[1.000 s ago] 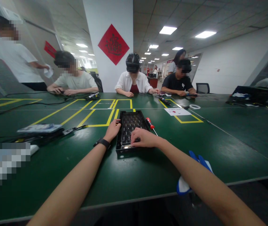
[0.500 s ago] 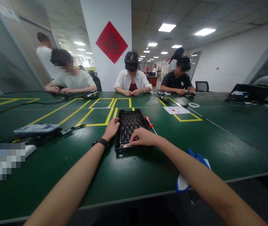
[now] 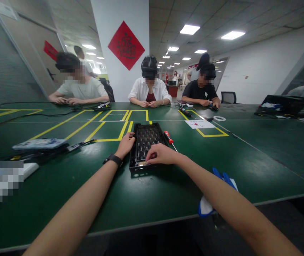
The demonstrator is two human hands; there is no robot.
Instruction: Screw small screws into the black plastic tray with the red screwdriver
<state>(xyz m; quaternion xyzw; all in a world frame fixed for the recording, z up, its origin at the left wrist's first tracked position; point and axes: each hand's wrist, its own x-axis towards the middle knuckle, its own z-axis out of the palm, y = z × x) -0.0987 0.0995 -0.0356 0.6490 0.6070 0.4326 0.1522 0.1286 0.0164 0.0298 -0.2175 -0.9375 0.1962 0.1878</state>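
A black rectangular plastic case (image 3: 138,156) lies on the table in front of me, its inside showing rows of small shiny shapes. My left hand (image 3: 126,144) grips its left side, with the fingertips over the rim. My right hand (image 3: 161,154) reaches over the near right part of the case with its fingers pinched together. The fingertips are down at a small pale piece (image 3: 141,164) by the near end; whether they hold it or only touch it, I cannot tell. A screwdriver (image 3: 170,139) with a red handle lies just right of the case.
Blue and white gloves (image 3: 206,207) lie at the front edge under my right forearm. A phone-like slab (image 3: 40,143) and cables lie left. Yellow tape (image 3: 109,139) marks the green table (image 3: 109,199). A white sheet (image 3: 200,124) lies beyond the screwdriver. Several people sit opposite.
My hands and the case hold nearly the same place. The view has shifted slightly. A person standing behind at the left has moved to the right.
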